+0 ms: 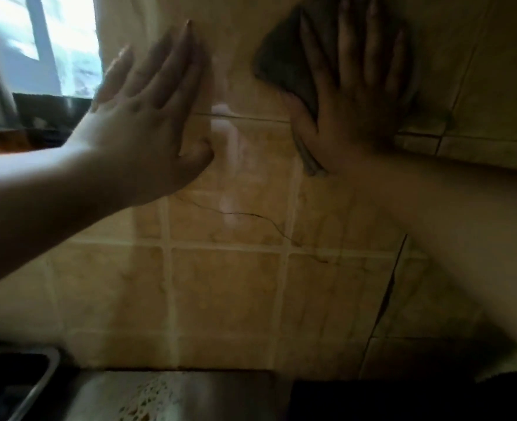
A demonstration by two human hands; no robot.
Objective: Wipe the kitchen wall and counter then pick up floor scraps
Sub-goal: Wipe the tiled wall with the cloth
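Note:
A beige tiled kitchen wall [226, 281] fills the view, with dark cracks running across some tiles. My right hand [354, 95] lies flat with fingers spread on a dark cloth [284, 65], pressing it against the wall at the upper right. My left hand [147, 110] rests flat on the wall to the left of the cloth, fingers straight and pointing up. A pale wet streak [229, 159] runs down the tiles between the two hands.
A bright window [47, 41] and a dark sill [44, 117] are at the upper left. Below the wall lies the counter edge [172, 393], with a metal sink rim [41, 372] at the lower left and a dark area at the lower right.

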